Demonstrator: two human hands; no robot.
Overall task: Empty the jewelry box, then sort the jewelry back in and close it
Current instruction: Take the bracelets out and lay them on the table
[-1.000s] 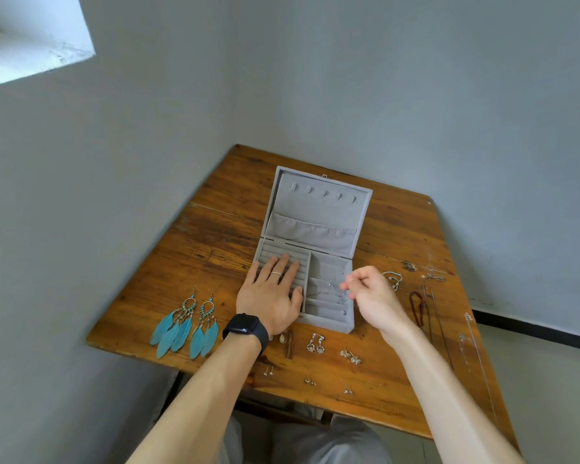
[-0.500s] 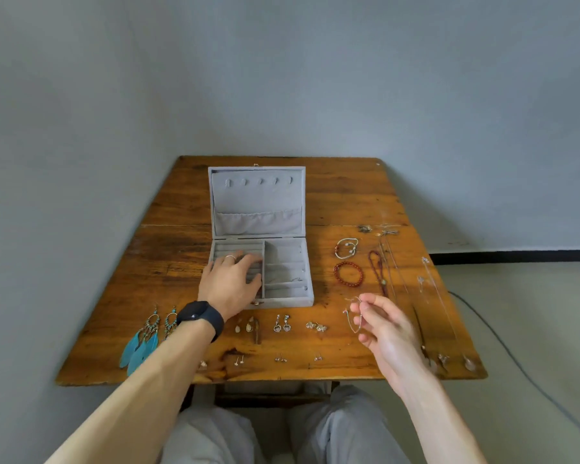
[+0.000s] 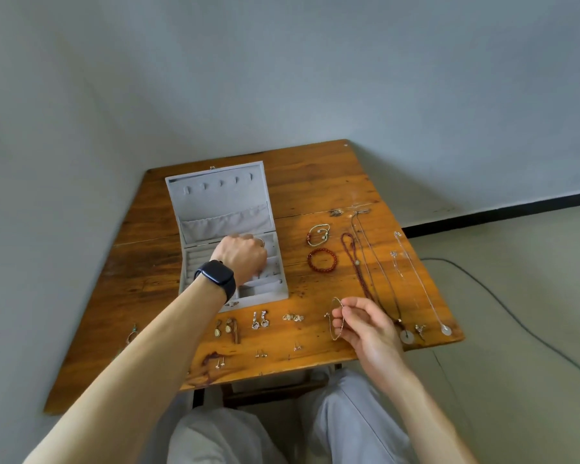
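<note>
On the brown wooden table (image 3: 315, 182) sits the open grey felt jewelry box (image 3: 221, 202). The left hand (image 3: 241, 257) dips inside it with its fingers curled, and I cannot tell if they hold anything. Near the table's front, the right hand (image 3: 365, 324) pinches a thin silver wire bangle (image 3: 335, 338) in its fingers (image 3: 345, 311). It looks light and bendy, so it is best held softly by its rim.

Left arm extended forward, forearm bare, dark watch (image 3: 215, 279) on wrist. Left grip (image 3: 243, 259) back-up, knuckles bent, fingers pointing down, tips hidden; can't tell if it holds anything. Ring (image 3: 261, 242) on one finger. Right arm bent, nearer the body, forearm bare. Right grip (image 3: 365, 324) palm turned left, fingers loosely curled, thumb and fingertips pinching thin bangle (image 3: 331, 324).
</note>
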